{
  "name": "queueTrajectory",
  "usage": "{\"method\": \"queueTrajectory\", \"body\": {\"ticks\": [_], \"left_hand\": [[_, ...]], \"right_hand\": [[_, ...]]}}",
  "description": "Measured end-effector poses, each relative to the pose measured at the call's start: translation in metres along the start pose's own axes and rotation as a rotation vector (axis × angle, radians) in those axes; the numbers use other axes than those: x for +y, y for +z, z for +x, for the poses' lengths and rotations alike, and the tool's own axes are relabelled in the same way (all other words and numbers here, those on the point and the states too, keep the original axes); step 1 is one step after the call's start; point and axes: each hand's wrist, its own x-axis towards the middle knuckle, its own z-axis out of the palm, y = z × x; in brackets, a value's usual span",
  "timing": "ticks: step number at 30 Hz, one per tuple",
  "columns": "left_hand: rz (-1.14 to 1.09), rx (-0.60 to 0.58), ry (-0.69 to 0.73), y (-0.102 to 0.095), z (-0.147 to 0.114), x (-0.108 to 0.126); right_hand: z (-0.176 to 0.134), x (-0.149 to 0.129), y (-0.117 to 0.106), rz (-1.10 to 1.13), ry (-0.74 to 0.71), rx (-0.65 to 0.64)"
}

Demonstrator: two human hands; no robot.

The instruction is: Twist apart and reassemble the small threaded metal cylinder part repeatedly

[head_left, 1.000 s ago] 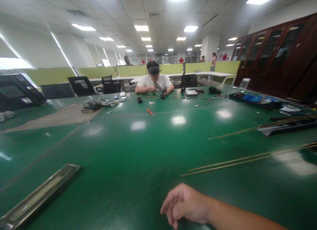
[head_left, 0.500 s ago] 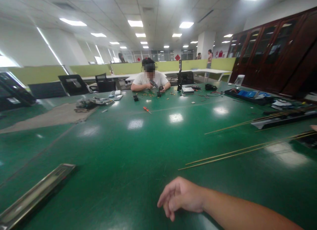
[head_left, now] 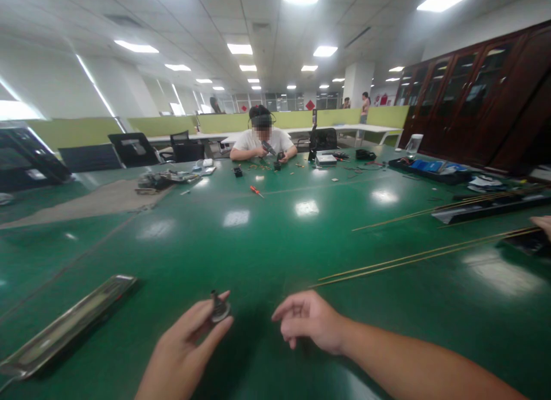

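Between the thumb and fingers of my left hand [head_left: 185,334] is a small dark round part with a short upright stem [head_left: 220,309]. Its exact kind is hard to make out. To its right, my right hand [head_left: 312,319] hovers over the green table [head_left: 267,251] with loosely curled fingers, and I see nothing in them. A small space separates the two hands. Two thin brass-coloured rods [head_left: 413,258] lie on the table beyond my right hand.
A long metal-edged tray [head_left: 69,325] lies at left. Across the table sits a person [head_left: 262,139] holding a dark tool, with an orange screwdriver [head_left: 256,190] nearby. Another person's hand [head_left: 543,223] shows at the right edge, near more rods and a dark channel [head_left: 456,213].
My left hand has come into view from below, holding the small dark part. My right hand has moved slightly up. The view has shifted a little.
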Motion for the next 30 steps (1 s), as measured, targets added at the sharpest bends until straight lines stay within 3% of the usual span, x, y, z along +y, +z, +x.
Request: {"method": "queueTrajectory", "body": {"ticks": [4, 8, 16, 30], "left_hand": [[-0.079, -0.182, 0.101, 0.044, 0.028, 0.021], [-0.146, -0.146, 0.099, 0.066, 0.027, 0.026], [-0.137, -0.175, 0.280, 0.058, 0.020, 0.019], [-0.241, -0.133, 0.243, 0.068, 0.018, 0.011]], "right_hand": [[0.004, -0.002, -0.003, -0.235, -0.147, 0.240], [0.006, 0.001, -0.002, -0.374, -0.184, 0.265], [-0.001, -0.004, 0.005, -0.557, -0.190, 0.244], [-0.009, -0.016, 0.009, -0.655, -0.090, 0.303]]}}
